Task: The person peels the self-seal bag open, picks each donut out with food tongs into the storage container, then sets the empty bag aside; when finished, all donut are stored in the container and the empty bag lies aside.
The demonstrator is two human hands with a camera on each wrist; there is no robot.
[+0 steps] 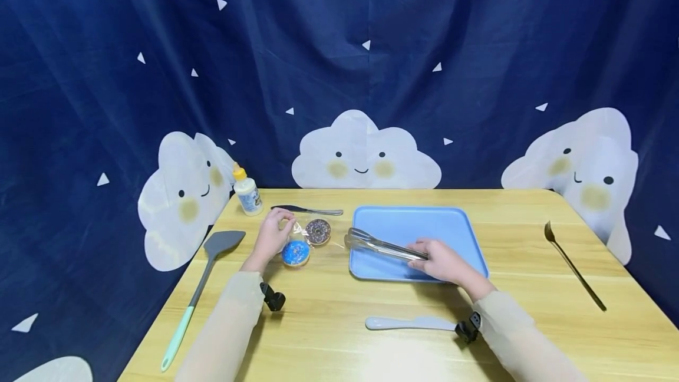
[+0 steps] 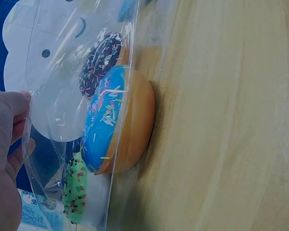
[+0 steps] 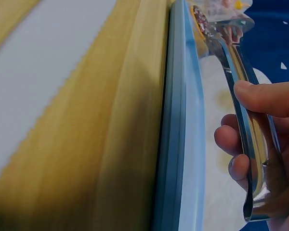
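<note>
Tongs (image 1: pixel 391 248), gripped by the right hand (image 1: pixel 439 259), extend over the blue tray (image 1: pixel 421 226). The left hand (image 1: pixel 272 236) pinches the edge of a clear bag (image 2: pixel 58 108) holding doughnuts (image 1: pixel 295 254) with blue, brown and green tops, located on the surface (image 1: pixel 318 317) left of the tray.

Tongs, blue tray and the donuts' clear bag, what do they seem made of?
Tongs: polished metal, probably steel, given mirror-like reflections. Blue tray: probably smooth plastic, from its even colour; possibly coated metal. Clear bag: seemingly thin, glossy plastic film, see-through and creased.
</note>
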